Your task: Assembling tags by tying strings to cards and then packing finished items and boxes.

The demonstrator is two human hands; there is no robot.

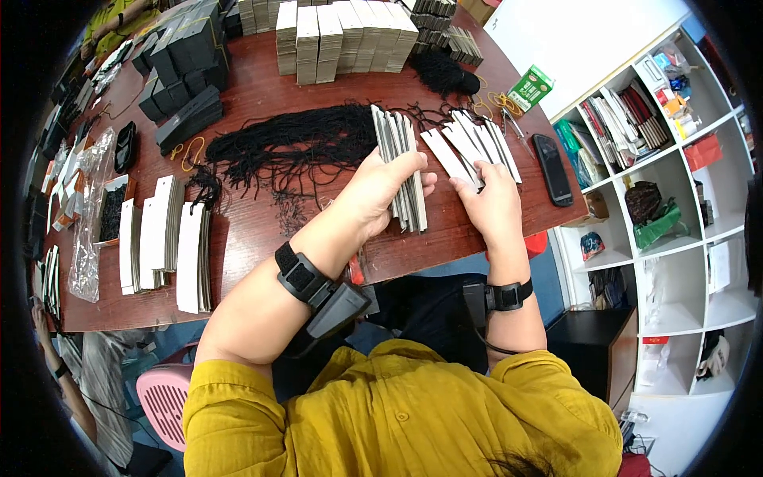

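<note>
Upright in my left hand [389, 179] is a thick bundle of long card tags [391, 131], with the thumb across its face and the fingers wrapped round its side. To its right, my right hand [494, 203] has its thumb and fingers on the lower ends of several fanned white tags [486, 147] over the tabletop. Black cords trail at the far ends of these tags. A long heap of black cords [286, 143] lies on the table to the left of the held bundle, reaching behind it.
On the red-brown table [278, 274] stand white tag stacks [192, 258], larger stacks [346, 40] at the back, and dark tag blocks [179, 60]. A phone [551, 168], scissors [517, 127] and a green box [530, 87] lie right, near white shelves [671, 270]. Another person's hand [41, 319] shows far left.
</note>
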